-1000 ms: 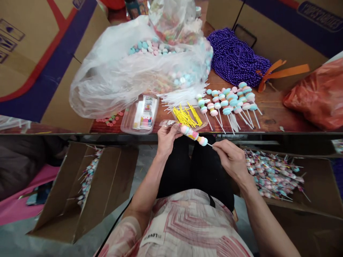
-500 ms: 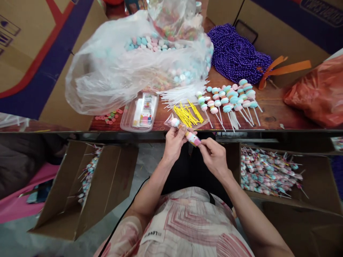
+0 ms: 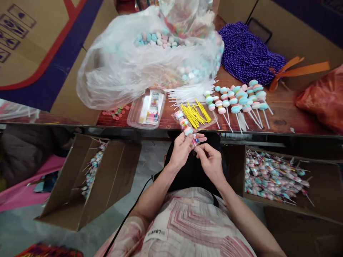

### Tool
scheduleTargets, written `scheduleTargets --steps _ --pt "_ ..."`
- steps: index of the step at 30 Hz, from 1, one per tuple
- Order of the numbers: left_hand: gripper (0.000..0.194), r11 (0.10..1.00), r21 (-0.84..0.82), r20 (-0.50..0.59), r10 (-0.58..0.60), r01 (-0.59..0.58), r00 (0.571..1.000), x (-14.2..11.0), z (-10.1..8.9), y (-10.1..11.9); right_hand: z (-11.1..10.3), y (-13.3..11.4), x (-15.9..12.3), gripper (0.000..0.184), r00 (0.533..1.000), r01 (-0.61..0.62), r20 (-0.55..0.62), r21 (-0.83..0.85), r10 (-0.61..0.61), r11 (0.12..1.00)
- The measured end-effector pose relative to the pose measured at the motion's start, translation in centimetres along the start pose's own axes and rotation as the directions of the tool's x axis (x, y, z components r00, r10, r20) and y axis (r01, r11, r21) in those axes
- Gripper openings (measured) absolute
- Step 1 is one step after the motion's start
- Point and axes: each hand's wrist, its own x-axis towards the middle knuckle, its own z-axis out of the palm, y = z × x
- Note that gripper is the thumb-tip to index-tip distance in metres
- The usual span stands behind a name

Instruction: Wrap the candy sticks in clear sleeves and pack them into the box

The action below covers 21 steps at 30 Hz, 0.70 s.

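Taking the yellow ties point(image 3: 193, 113) as my landmark, I'm seeing the wrapped candy stick point(image 3: 187, 128) just on their near side, tilted between both hands. My left hand point(image 3: 182, 147) is gripping its wrapped lower part; my right hand point(image 3: 210, 159) is pinching at its lower end. The plastic tray point(image 3: 131, 119) is sitting left of the ties, the unwrapped candy sticks point(image 3: 242, 101) are lying to their right, and the clear bag of candies point(image 3: 120, 67) is slumping beyond them.
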Motion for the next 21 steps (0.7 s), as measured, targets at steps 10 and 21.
scheduleTargets --steps 10,21 --pt "0.028 0.998 0.005 -0.029 0.066 -0.066 0.997 -1.6 -0.8 0.6 1.4 -1.4 0.9 0.024 0.995 0.033 0.09 -0.032 -0.03 0.999" --pt "0.03 0.966 -0.018 -0.011 0.258 -0.258 0.966 -2.5 -3.1 4.8 0.7 -5.0 5.6 0.026 0.882 0.39 0.407 -0.348 -0.238 0.852"
